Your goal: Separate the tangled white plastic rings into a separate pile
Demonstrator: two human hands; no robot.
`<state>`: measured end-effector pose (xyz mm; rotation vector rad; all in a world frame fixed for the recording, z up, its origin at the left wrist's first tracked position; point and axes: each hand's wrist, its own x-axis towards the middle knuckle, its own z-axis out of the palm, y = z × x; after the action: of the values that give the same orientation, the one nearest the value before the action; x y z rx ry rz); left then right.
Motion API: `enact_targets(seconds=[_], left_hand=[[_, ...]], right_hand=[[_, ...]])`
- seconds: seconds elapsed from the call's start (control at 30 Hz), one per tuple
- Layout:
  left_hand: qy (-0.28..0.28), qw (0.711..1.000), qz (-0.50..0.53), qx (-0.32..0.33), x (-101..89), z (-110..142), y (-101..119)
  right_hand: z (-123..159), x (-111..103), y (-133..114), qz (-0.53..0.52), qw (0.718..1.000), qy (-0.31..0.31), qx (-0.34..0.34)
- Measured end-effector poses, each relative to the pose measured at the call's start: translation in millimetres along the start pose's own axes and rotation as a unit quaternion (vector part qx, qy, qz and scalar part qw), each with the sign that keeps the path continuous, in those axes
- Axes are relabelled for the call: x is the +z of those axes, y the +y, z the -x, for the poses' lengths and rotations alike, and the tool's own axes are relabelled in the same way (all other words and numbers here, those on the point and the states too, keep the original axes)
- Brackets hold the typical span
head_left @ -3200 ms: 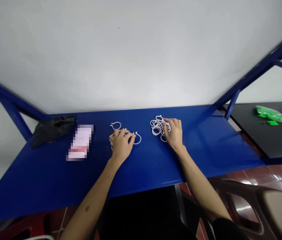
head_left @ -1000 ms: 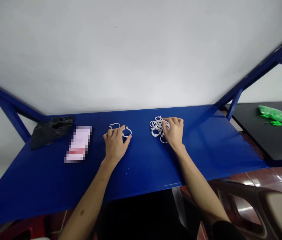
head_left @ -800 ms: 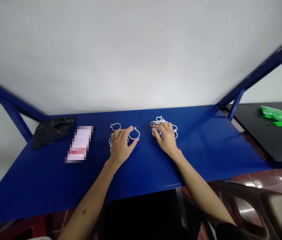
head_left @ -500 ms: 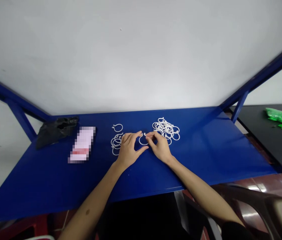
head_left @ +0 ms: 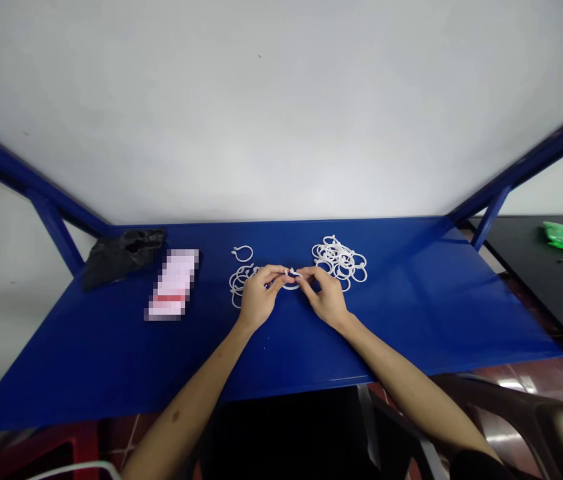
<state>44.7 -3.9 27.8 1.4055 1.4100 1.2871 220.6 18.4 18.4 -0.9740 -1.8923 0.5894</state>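
Centre frame, just above the tabletop [head_left: 111, 347]: my left hand [head_left: 257, 301] and right hand [head_left: 325, 299] both pinch one white ring [head_left: 291, 277], grip clamped at its open ends. I judge it light, thin, springy plastic, easy to slip; best held near the clasp. Pile [head_left: 340, 260] sits right.

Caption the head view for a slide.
Both hands, left hand and right hand, pinch one white ring above a blue table.

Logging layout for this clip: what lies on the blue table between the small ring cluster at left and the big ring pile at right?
In the head view, both hands, left hand and right hand, pinch one white ring there.
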Motion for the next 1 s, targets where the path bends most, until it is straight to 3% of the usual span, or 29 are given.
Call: enact_targets(seconds=[0.4, 0.6, 0.73, 0.8, 0.9, 1.0], left_hand=[[0.009, 0.992, -0.101, 0.08, -0.4, 3, -9], [-0.011, 0.981, -0.151, 0.125, -1.8, 2, -11], [0.014, 0.942, -0.294, 0.163, -15.7, -3, -15], [0.056, 0.909, -0.39, 0.138, -25.0, -6, -17], [0.064, 0.865, -0.49, 0.089, -35.2, -9, -19], [0.046, 0.854, -0.513, 0.076, -38.8, -11, -20]], right_hand=[[8, -2, -2, 0.087, 0.987, -0.069, -0.118], [2, -8, -4, 0.127, 0.978, -0.065, -0.153], [-9, -20, -3, 0.175, 0.978, -0.021, -0.113], [-15, -29, 1, 0.205, 0.975, 0.031, -0.077], [-21, -42, 16, 0.248, 0.964, 0.093, -0.03], [-23, -49, 33, 0.274, 0.955, 0.115, 0.004]])
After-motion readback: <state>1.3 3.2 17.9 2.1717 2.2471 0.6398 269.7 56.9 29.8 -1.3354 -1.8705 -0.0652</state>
